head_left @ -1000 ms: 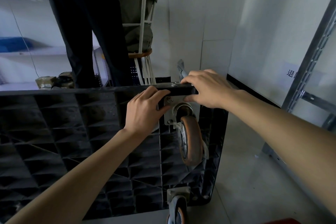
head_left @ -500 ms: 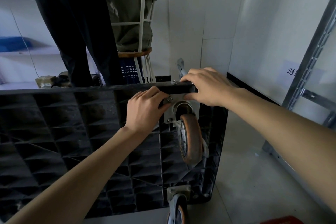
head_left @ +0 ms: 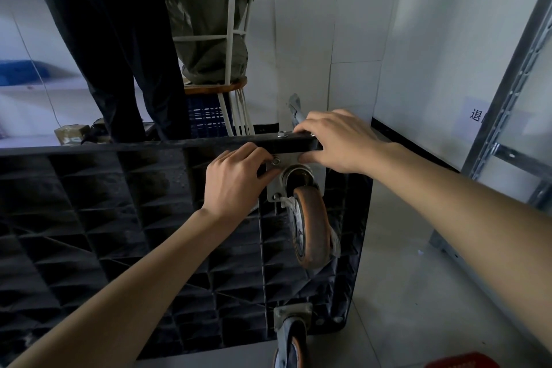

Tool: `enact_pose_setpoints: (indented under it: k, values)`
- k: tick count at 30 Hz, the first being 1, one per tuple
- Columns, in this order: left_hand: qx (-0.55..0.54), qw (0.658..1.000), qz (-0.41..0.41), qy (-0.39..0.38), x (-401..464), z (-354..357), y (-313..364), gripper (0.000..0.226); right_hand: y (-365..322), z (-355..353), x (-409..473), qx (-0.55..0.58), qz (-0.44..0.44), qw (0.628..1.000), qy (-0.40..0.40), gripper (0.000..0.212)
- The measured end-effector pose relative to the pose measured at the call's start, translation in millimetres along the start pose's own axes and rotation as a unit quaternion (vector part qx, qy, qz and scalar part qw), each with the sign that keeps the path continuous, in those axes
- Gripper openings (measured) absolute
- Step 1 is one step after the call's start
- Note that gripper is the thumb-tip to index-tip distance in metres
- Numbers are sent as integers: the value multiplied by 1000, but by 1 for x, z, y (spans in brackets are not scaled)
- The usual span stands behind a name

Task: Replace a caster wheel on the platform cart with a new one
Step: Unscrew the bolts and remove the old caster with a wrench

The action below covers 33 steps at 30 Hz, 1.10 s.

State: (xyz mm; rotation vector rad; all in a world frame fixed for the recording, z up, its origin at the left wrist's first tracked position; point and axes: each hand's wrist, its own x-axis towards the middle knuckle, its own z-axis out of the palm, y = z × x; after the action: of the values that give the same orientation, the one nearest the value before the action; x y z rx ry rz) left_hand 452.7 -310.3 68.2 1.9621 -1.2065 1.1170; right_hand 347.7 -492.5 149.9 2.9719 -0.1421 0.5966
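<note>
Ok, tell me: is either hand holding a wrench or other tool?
No: the left hand and right hand both rest bare on the caster's mounting plate.

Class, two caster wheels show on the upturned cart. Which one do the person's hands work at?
The upper caster wheel, near the cart's top edge: the left hand and the right hand touch its mounting plate. The lower caster wheel stands untouched.

Left hand (head_left: pixel 236 179): forearm extended up-forward, back of hand upward, fingers curled forward. Right hand (head_left: pixel 337 140): forearm reaching in from right, fingers bent downward.
</note>
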Motion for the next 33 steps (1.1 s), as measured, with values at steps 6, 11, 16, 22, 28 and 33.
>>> enact_pose_setpoints:
  k: [6, 11, 16, 22, 28, 33]
  values:
    - [-28, 999, 1, -20, 3, 1, 2, 25, 0, -1, -1, 0, -1, 1000, 0, 53]
    - [-24, 1000, -3, -7, 4, -2, 0, 19, -1, -2, -1, -4, 0, 1000, 0, 54]
    - [-26, 999, 4, -26, 2, -2, 1, 29, -1, -1, -1, 1, 2, 1000, 1, 53]
    - [-15, 1000, 5, -10, 4, -3, 0, 17, -1, 0, -2, 2, 6, 1000, 0, 52]
    - [-4, 1000, 13, -15, 1, -4, 2, 34, -1, 0, -2, 6, 5, 1000, 4, 52]
    - [-7, 1000, 22, -5, 2, -2, 1, 14, -2, -1, -4, 5, 6, 1000, 4, 53]
